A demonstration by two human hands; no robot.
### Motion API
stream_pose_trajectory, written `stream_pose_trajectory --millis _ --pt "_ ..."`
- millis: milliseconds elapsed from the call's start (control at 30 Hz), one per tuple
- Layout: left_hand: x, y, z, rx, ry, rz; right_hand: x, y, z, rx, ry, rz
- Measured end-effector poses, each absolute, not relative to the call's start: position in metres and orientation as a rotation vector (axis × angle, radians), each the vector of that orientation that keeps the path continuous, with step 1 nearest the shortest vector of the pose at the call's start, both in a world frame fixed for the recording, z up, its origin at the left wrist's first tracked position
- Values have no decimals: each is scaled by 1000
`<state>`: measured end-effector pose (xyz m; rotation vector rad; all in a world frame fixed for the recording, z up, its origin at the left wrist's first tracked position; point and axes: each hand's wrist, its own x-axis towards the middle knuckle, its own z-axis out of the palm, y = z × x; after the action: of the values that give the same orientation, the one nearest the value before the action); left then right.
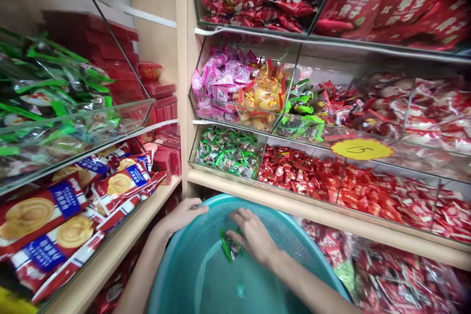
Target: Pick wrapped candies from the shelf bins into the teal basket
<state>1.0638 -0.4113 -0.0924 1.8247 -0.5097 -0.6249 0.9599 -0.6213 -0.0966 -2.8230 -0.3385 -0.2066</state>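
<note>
A teal plastic basket (217,284) with a perforated wall is below me, beside the lowest shelf. My left hand (186,213) is closed over its far left rim. Inside the basket, my right hand (253,235) reaches over a few green-wrapped candies (228,246). Its fingers are slightly curled and apart, with the candies right by the fingertips; motion blurs them a little. Just behind the basket, a clear shelf bin holds many similar green-wrapped candies (228,152).
Red-wrapped candies (290,169) fill neighbouring bins, with a yellow price tag (362,148) above. Purple packets (224,78) sit one shelf higher. Red-and-blue cookie packs (121,181) line the left shelf. A wooden shelf edge (331,206) runs behind the basket, bagged goods (401,274) below.
</note>
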Motion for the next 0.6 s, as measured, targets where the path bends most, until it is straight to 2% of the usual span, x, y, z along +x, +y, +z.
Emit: stream_pose_trajectory --millis 167,267,400,600 --pt "1065 -412 -94 1793 -536 -635 985 -631 -13 -2877 -366 -643" --pt "1065 -412 -97 1816 -534 -604 1013 -638 21 -2971 -265 -780" --pt "1065 -411 -98 1824 -511 -614 1042 -635 39 -3103 -12 -738" --pt "1065 -410 -97 1816 -489 -636 1064 -624 36 -3083 209 -641"
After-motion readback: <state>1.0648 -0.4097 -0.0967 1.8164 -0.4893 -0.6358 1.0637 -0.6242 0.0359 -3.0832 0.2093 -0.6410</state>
